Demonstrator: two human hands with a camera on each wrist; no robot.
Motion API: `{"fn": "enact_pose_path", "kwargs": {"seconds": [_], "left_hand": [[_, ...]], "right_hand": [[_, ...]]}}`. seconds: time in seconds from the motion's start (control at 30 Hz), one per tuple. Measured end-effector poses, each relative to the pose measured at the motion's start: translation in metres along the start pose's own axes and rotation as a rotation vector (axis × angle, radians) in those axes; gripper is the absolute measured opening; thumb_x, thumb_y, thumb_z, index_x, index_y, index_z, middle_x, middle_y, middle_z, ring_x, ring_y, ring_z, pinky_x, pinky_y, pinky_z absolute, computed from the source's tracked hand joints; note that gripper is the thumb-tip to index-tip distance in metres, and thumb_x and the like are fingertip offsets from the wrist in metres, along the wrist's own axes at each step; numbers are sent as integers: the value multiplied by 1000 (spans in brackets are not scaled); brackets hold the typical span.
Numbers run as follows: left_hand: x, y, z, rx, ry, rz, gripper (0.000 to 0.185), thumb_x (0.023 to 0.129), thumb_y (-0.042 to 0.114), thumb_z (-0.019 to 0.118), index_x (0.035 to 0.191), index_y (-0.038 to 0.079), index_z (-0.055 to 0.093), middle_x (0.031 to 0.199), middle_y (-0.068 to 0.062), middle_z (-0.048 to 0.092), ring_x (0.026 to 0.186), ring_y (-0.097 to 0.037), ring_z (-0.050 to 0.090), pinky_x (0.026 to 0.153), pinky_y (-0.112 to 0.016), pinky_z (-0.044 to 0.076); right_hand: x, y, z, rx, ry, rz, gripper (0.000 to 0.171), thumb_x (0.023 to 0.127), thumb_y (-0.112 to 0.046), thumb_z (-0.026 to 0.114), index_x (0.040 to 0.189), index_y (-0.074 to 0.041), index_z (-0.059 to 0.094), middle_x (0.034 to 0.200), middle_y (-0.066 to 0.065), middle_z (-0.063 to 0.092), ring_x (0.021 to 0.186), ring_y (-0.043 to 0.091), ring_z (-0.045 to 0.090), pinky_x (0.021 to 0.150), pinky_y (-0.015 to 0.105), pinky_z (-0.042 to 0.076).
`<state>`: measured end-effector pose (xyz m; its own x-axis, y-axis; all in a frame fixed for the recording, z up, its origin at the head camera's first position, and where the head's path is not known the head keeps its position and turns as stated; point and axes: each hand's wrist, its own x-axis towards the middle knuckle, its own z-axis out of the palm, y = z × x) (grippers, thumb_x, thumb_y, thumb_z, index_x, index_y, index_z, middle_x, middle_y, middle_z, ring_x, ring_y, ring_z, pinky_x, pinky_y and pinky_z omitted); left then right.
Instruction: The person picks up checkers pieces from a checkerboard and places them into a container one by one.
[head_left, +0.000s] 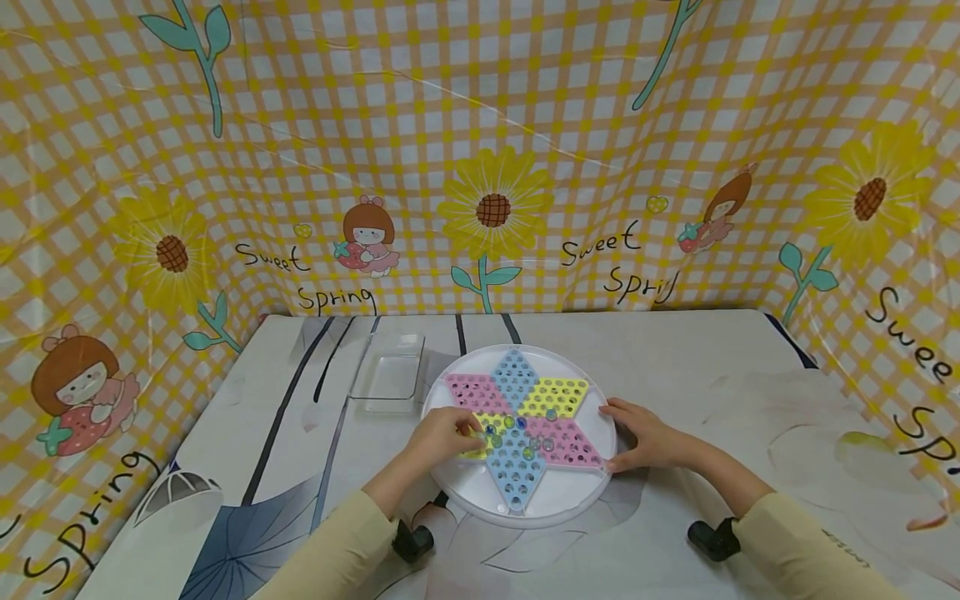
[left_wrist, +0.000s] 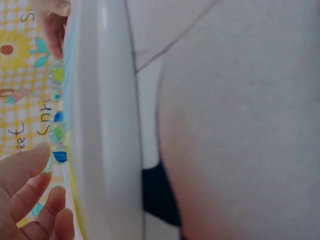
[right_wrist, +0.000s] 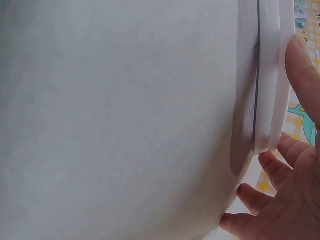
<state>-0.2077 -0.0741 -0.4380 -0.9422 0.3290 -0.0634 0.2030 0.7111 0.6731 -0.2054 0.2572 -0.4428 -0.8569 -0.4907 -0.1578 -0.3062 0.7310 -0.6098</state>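
A round white game board [head_left: 564, 493] with a pastel six-pointed star of holes lies on the table in the head view. Several glass marbles [head_left: 528, 451] sit in holes near the star's centre. My left hand [head_left: 472, 433] reaches over the board's left side, its fingertips pinching a clear marble [left_wrist: 48, 165] beside a blue one [left_wrist: 60, 156]. The left wrist view shows the board's white rim [left_wrist: 100, 125] edge-on with marbles [left_wrist: 57, 75] lined above it. My right hand [head_left: 613, 440] holds the board's right rim [right_wrist: 272, 75], thumb [right_wrist: 302, 75] on top and fingers [right_wrist: 270, 162] curled at the edge.
A clear rectangular plastic tray [head_left: 390, 375] lies just left of the board at the back. A yellow checked cloth [head_left: 480, 167] with sunflowers walls in the table on three sides. The tabletop [head_left: 712, 375] is covered with a pale printed sheet.
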Motion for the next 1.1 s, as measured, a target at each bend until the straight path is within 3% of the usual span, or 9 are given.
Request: {"fn": "enact_pose_path", "kwargs": {"seconds": [0.23,0.6,0.8,1.1], "left_hand": [[-1,6,-13,-30,37,47,16,78,20,72,88,9,66,76,2,57,67,-12,47,54,-23,38],[5,11,-33,-63,89,22,17,81,22,69,94,10,67,86,-2,60,71,-13,50,60,-24,42],[9,14,-45,-66,152,49,17,81,20,69,94,9,67,92,-5,62,73,-15,50,61,-24,42],[15,14,-73,-78,245,-2,21,80,23,70,96,9,67,96,-6,64,78,-16,53,60,-25,43]], "right_hand": [[0,2,0,-7,1,-2,89,70,-34,77,134,10,32,139,37,19,125,55,15,94,69,20],[1,4,2,-7,7,1,89,70,-34,77,133,10,33,139,37,20,125,55,16,94,69,20],[2,5,2,-9,7,7,89,70,-34,77,134,9,32,140,36,19,125,55,16,94,69,20],[0,3,2,5,5,0,88,71,-33,76,134,9,31,140,37,18,125,56,14,94,70,19]]}}
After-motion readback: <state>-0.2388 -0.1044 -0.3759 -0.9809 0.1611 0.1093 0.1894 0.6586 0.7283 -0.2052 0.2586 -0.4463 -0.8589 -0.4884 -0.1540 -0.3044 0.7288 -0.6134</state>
